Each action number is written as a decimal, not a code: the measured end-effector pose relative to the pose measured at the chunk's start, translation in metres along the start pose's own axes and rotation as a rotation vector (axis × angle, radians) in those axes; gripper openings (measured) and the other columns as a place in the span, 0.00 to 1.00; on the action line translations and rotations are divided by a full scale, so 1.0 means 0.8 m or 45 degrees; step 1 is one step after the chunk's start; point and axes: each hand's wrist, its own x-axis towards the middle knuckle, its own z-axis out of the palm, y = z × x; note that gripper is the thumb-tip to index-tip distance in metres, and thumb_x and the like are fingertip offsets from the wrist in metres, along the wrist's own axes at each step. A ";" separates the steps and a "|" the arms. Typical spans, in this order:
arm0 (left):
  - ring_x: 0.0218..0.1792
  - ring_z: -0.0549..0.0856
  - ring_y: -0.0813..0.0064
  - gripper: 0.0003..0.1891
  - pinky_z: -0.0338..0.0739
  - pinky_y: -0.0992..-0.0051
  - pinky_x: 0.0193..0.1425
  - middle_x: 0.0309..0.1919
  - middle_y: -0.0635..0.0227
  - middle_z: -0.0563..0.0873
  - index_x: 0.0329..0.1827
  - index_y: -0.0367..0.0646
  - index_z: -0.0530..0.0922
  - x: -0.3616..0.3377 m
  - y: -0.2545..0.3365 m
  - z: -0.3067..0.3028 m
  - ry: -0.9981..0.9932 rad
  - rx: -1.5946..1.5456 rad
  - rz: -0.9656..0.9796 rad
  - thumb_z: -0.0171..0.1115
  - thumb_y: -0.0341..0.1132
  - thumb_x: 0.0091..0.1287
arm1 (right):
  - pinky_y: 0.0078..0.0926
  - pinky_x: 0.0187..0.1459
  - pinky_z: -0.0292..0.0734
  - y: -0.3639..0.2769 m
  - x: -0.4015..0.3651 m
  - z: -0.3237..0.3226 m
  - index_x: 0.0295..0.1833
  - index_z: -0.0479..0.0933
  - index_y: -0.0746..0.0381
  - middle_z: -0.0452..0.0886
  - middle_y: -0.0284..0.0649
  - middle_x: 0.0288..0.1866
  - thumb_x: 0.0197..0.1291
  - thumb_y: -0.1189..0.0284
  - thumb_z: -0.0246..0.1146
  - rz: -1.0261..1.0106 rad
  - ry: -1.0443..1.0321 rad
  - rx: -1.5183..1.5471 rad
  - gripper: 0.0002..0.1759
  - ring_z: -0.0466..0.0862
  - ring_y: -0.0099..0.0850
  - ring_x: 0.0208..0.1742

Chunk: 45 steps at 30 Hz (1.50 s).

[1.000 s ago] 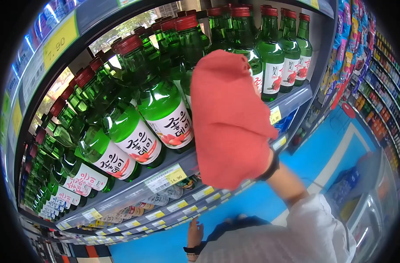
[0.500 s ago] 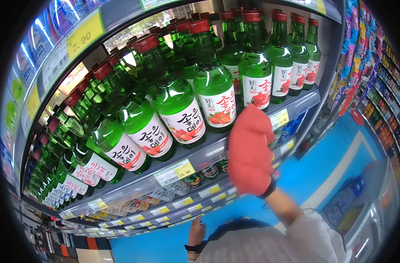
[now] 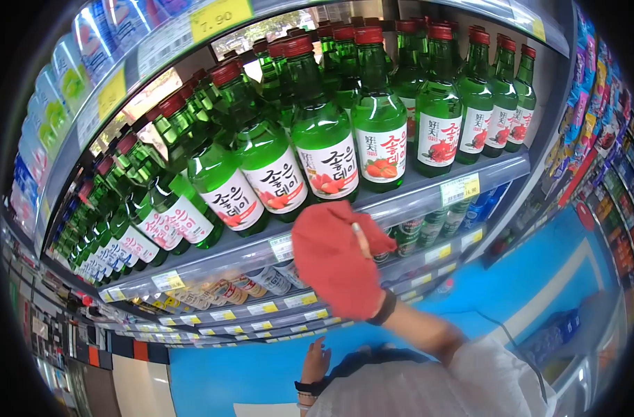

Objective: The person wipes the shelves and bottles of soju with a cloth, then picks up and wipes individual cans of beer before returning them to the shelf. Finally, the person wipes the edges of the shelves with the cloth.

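A red cloth covers most of my right hand, with one digit showing over it. The cloth is at the front edge of the bottle shelf, just below green bottles with strawberry labels. My left hand hangs low beside my body with its fingers loosely apart and nothing in it. Green bottles with red caps stand upright in rows, and a bottle with a pomegranate label is further right.
Price tags line the shelf edge. Cans stand on a lower shelf. Cans and bottles fill the shelf above at upper left. Hanging snack packs are at the right. Blue flooring lies below.
My right hand has moved left along the shelf edge with the red cloth. The view has shifted, so the bottles appear further right. My left hand stays low.
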 end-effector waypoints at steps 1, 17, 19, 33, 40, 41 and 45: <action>0.46 0.85 0.46 0.23 0.81 0.55 0.48 0.48 0.45 0.82 0.67 0.42 0.70 -0.004 -0.004 0.002 0.014 -0.004 -0.006 0.63 0.31 0.68 | 0.33 0.74 0.64 0.012 0.002 0.010 0.76 0.64 0.52 0.69 0.35 0.74 0.69 0.40 0.55 -0.012 0.064 0.542 0.39 0.70 0.34 0.73; 0.49 0.84 0.45 0.23 0.81 0.54 0.51 0.49 0.45 0.82 0.66 0.41 0.70 -0.015 -0.016 0.017 0.080 -0.030 -0.087 0.62 0.31 0.68 | 0.29 0.67 0.68 -0.045 0.054 0.074 0.68 0.69 0.51 0.73 0.33 0.64 0.68 0.50 0.62 -0.342 -0.292 -1.869 0.29 0.72 0.28 0.66; 0.50 0.83 0.45 0.23 0.81 0.54 0.52 0.49 0.45 0.82 0.66 0.41 0.70 -0.014 -0.012 0.013 0.078 -0.036 -0.083 0.62 0.31 0.69 | 0.28 0.66 0.69 -0.048 0.056 0.078 0.67 0.70 0.51 0.73 0.33 0.63 0.68 0.51 0.63 -0.351 -0.294 -1.869 0.28 0.72 0.27 0.65; 0.48 0.85 0.50 0.20 0.81 0.60 0.52 0.49 0.50 0.83 0.64 0.40 0.72 -0.020 0.003 -0.004 0.035 -0.074 -0.135 0.62 0.29 0.69 | 0.25 0.59 0.73 -0.014 -0.013 0.015 0.59 0.75 0.50 0.77 0.30 0.53 0.67 0.58 0.66 -0.151 -0.257 -0.933 0.18 0.75 0.22 0.56; 0.50 0.85 0.57 0.14 0.80 0.66 0.54 0.53 0.54 0.85 0.57 0.38 0.80 -0.026 0.240 -0.180 0.193 -0.312 0.323 0.57 0.23 0.70 | 0.27 0.28 0.66 0.025 0.038 -0.010 0.31 0.72 0.51 0.68 0.28 0.27 0.66 0.60 0.59 0.237 -0.211 -0.801 0.11 0.69 0.24 0.25; 0.52 0.85 0.55 0.12 0.79 0.65 0.56 0.54 0.52 0.84 0.54 0.38 0.81 -0.038 0.266 -0.208 0.247 -0.297 0.438 0.57 0.23 0.70 | 0.20 0.33 0.68 0.001 0.029 -0.025 0.34 0.73 0.48 0.67 0.26 0.27 0.64 0.66 0.63 0.170 -0.190 -0.810 0.07 0.69 0.22 0.30; 0.47 0.84 0.57 0.05 0.79 0.58 0.51 0.49 0.56 0.85 0.43 0.42 0.80 -0.094 0.310 -0.247 0.790 -0.870 1.180 0.61 0.26 0.65 | 0.18 0.41 0.68 0.052 0.077 -0.101 0.34 0.71 0.50 0.67 0.25 0.32 0.66 0.70 0.62 -0.381 0.039 -0.499 0.07 0.69 0.21 0.36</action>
